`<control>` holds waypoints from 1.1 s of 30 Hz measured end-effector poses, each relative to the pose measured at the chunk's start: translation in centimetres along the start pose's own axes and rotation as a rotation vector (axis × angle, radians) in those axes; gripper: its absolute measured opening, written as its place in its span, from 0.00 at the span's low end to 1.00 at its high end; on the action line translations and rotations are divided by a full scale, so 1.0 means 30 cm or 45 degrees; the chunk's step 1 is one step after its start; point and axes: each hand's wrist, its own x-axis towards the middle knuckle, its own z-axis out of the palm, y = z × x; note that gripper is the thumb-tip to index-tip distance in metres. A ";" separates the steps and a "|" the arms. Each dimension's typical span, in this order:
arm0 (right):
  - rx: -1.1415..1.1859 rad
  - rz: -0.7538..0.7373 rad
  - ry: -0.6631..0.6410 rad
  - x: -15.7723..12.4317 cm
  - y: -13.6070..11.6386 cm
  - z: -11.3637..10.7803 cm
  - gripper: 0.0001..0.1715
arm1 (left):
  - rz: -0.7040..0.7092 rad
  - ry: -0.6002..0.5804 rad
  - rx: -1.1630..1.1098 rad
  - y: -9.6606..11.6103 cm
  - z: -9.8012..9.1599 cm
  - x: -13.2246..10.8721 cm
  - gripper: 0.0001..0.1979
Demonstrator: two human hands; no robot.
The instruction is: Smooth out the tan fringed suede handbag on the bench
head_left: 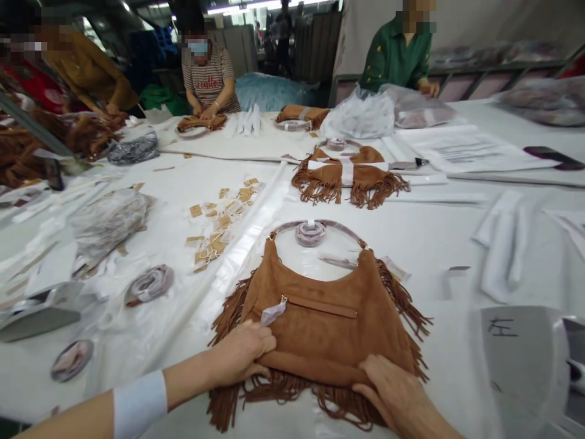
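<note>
A brown suede handbag point(315, 329) with fringes along its sides and bottom lies on the white table in front of me. My left hand point(244, 350) grips its lower left edge, fingers on top and thumb beneath. At the lower right edge, my right hand point(393, 390) pinches the bag the same way. The front zipper pull has a small translucent wrap point(273, 313) on it. Above the bag opening arches the handle, and a rolled strap point(311, 233) in clear wrapping lies inside that arch.
Tan hang tags point(219, 225) are scattered left of the bag. Beyond it lies another fringed bag point(347, 174) with a white paper band. Rolled straps point(150, 283) and crumpled plastic point(109, 222) lie at left, white tissue point(500, 247) at right. Several people work across the table.
</note>
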 end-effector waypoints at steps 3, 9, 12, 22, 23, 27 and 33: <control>0.179 0.053 -0.082 0.023 0.041 0.015 0.13 | -0.116 -0.043 -0.056 -0.019 -0.024 0.031 0.18; 0.372 0.337 -0.278 0.086 0.091 0.013 0.14 | -0.404 -0.082 -0.048 -0.010 -0.056 0.104 0.15; 0.380 0.395 -0.308 0.100 0.089 -0.002 0.16 | -0.380 -0.127 -0.141 -0.014 -0.085 0.107 0.19; 0.315 0.391 -0.412 0.103 0.092 -0.011 0.26 | -0.253 -0.220 -0.773 -0.026 -0.105 0.093 0.17; 0.306 0.402 -0.425 0.112 0.085 -0.019 0.25 | -0.294 -0.190 -0.765 -0.024 -0.099 0.095 0.18; 0.292 0.418 -0.456 0.178 0.024 -0.044 0.23 | -0.342 -0.048 -0.504 0.001 -0.097 0.113 0.20; 0.335 0.289 -0.386 0.243 -0.068 -0.021 0.13 | -0.173 0.107 -0.171 0.014 -0.102 0.097 0.16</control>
